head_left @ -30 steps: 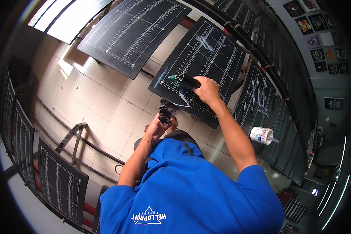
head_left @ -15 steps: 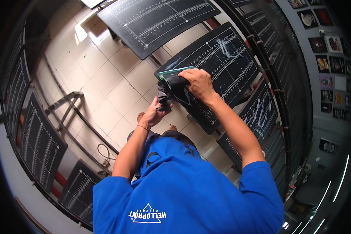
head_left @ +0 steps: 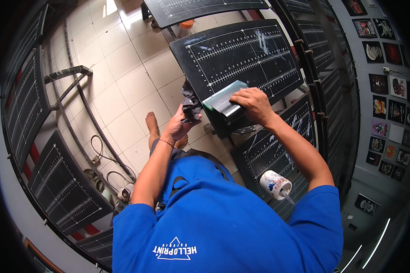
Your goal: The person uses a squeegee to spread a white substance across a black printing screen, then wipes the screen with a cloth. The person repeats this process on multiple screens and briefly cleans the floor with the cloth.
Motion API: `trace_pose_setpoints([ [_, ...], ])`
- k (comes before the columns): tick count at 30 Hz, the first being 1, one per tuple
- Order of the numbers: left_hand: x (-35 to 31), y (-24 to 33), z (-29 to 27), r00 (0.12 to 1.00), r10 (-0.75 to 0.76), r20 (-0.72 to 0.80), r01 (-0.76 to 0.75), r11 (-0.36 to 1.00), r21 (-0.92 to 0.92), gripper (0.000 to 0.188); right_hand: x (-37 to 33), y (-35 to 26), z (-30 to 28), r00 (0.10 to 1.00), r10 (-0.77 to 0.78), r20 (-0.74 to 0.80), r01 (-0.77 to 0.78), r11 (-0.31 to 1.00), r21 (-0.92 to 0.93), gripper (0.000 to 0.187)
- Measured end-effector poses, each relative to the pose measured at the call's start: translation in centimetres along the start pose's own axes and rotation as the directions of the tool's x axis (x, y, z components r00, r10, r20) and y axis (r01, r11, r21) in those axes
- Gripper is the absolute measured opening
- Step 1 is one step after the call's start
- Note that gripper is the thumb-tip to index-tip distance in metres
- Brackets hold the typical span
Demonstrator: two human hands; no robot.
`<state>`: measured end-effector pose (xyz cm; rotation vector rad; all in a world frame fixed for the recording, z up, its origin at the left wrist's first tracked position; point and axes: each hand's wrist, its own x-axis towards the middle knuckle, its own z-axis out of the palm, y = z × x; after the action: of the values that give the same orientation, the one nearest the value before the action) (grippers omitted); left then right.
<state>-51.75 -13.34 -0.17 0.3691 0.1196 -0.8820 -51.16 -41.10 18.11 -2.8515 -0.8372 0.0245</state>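
Observation:
My right hand (head_left: 253, 105) is closed on a squeegee with a silvery grey holder and a translucent green blade (head_left: 223, 96). The squeegee lies over the near left part of a black printing board (head_left: 234, 57) marked with white scales and grid lines. Whether it presses on the board or hovers just above, I cannot tell. Just off the board's left edge, my left hand (head_left: 181, 123) grips a crumpled dark rag (head_left: 191, 103). White smears mark the far side of the board.
A paint-spattered white tub (head_left: 275, 184) with a stick in it stands near my right arm on another black board (head_left: 264, 152). More boards (head_left: 68, 182) ring me. A dark metal frame (head_left: 79, 79) and cables (head_left: 100, 145) are on the tiled floor (head_left: 132, 91), with an orange-topped container (head_left: 186, 26) beyond.
The squeegee has moved to the right and nearer, away from the rag, and its broad silvery side now shows. The view has shifted, bringing the white tub and the orange-topped container into sight.

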Motion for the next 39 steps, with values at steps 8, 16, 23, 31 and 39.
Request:
trace_pose_setpoints([
  [8, -3.4, -6.4, 1.9, 0.986, -0.155, -0.053, 0.157, 0.987, 0.039, 0.041, -6.4, 0.9, -2.3, 0.968, 0.024, 0.251, -0.028, 1.000, 0.012, 0.022],
  [16, -4.3, -7.8, 1.3, 0.951, -0.301, -0.065, 0.306, 0.948, 0.088, 0.050, -8.4, 7.9, -5.5, 0.815, 0.337, 0.471, -0.430, 0.897, 0.102, 0.034],
  [23, -4.0, -8.7, 0.1, 0.932, -0.355, -0.071, 0.362, 0.925, 0.114, 0.044, -23.3, 11.5, -10.4, 0.664, 0.651, 0.369, -0.741, 0.504, 0.444, 0.031],
  [31, -4.3, -8.1, -0.3, 0.931, -0.342, -0.129, 0.359, 0.922, 0.146, 0.032, -42.3, 1.1, -9.7, 0.286, 0.958, -0.028, -0.930, 0.285, 0.232, 0.036],
  [39, -3.8, -6.8, -0.4, 0.909, -0.389, -0.149, 0.415, 0.880, 0.233, 0.027, -46.5, -9.7, 0.5, 0.392, 0.892, -0.225, -0.913, 0.407, 0.022, 0.046],
])
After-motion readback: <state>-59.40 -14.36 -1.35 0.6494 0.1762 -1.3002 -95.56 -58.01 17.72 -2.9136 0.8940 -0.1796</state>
